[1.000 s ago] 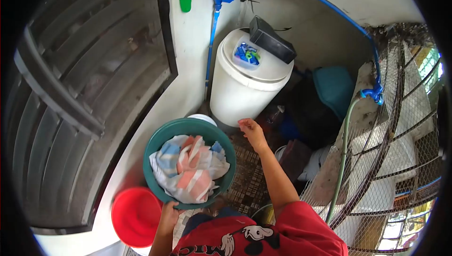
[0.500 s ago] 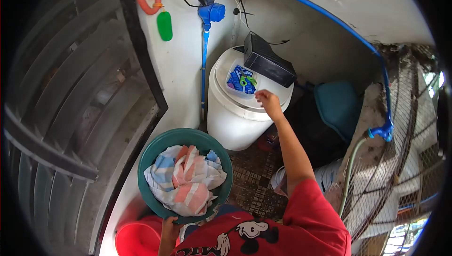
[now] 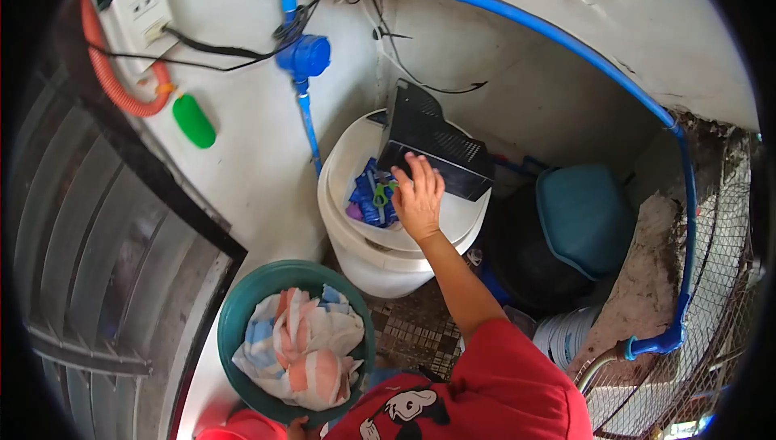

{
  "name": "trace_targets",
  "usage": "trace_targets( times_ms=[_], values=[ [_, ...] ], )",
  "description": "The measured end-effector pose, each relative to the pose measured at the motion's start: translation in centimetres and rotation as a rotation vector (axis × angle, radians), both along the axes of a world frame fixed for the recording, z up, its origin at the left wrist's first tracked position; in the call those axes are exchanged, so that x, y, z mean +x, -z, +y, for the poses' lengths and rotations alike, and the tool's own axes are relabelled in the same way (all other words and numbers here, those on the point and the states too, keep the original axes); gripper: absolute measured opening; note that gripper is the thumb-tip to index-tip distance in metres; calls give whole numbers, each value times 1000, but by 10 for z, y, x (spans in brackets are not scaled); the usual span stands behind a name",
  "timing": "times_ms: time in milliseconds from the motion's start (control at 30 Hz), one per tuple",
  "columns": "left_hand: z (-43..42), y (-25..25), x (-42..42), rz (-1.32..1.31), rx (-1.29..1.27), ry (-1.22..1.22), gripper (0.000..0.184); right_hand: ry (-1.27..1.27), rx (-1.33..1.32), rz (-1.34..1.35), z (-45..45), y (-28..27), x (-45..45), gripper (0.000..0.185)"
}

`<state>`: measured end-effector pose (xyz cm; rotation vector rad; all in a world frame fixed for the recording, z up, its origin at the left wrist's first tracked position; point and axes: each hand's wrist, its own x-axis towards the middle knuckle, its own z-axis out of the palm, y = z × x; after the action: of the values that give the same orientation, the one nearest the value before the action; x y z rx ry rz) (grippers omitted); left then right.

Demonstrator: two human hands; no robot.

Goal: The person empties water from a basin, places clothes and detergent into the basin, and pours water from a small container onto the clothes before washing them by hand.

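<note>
The right hand (image 3: 419,197) is loosely open, fingers spread, over the near side of a black box (image 3: 440,145); whether the fingertips touch it I cannot tell. Just left of that hand, partly hidden by it, a clear container (image 3: 394,224) holds blue packets (image 3: 370,212) and green-handled scissors (image 3: 381,196), the blades hard to make out. Box and container rest on the white drum (image 3: 376,272) beneath the hand.

The left hand (image 3: 298,429) is at the near rim of a green basin (image 3: 229,343), mostly cut off by the lower edge; its grip cannot be told. Beyond it, striped cloths (image 3: 303,347) lie heaped in the basin. A red tub (image 3: 242,428) beside it is also cut off. Print on the packets is too small to read; the red shirt (image 3: 517,383) shows part of a cartoon figure.
</note>
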<state>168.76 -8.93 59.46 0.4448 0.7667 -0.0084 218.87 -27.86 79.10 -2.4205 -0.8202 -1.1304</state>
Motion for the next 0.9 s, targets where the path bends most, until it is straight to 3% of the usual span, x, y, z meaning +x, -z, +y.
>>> trace_targets(
  times_ms=[33, 100, 200, 267, 300, 333, 400, 467, 500, 533, 633, 733, 800, 833, 900],
  values=[
    [3, 8, -7, 66, 23, 33, 38, 153, 6, -19, -9, -2, 2, 48],
    [8, 20, -19, 201, 73, 80, 23, 197, 50, -38, -33, 1, 15, 49],
    [9, 2, -5, 366, 149, 104, 22, 303, 148, -59, -71, -9, 21, 51],
    [8, -10, 4, 468, 201, 103, 23, 345, 617, -104, -101, -3, 37, 49],
    [13, -9, 6, 435, 213, 149, 25, 228, 1378, 144, -110, 8, 48, 49],
    [18, -6, 6, 405, 225, 195, 30, 29, 1936, 379, -129, 21, 45, 60],
    [25, 19, -5, 420, 122, 117, 26, 291, 2188, 726, -121, 16, 12, 80],
    [27, 27, -3, 414, 45, 29, 22, -18, 2126, 1072, -101, 31, -1, 95],
    [13, 1, 15, 190, 34, -126, 27, 84, 2180, 1194, -90, 31, 4, 95],
    [4, -21, 29, -36, 24, -278, 61, 53, 2166, 1200, -81, 28, 8, 98],
    [-13, -58, 41, -4, 19, -277, 59, 140, 2203, 1249, -69, 28, 37, 100],
    [-9, -52, 36, -7, -16, -278, 57, 269, 2291, 1283, -59, 23, 64, 88],
    [-3, -38, 29, -18, -50, -275, 55, 18, 2183, 1307, -68, 32, 80, 69],
    [0, -31, 24, 2, -42, -267, 54, 127, 2264, 1239, -70, 28, 88, 55],
    [-8, -34, 12, 36, -42, -266, 52, 57, 2171, 1134, -90, 36, 100, 66]
  ],
)
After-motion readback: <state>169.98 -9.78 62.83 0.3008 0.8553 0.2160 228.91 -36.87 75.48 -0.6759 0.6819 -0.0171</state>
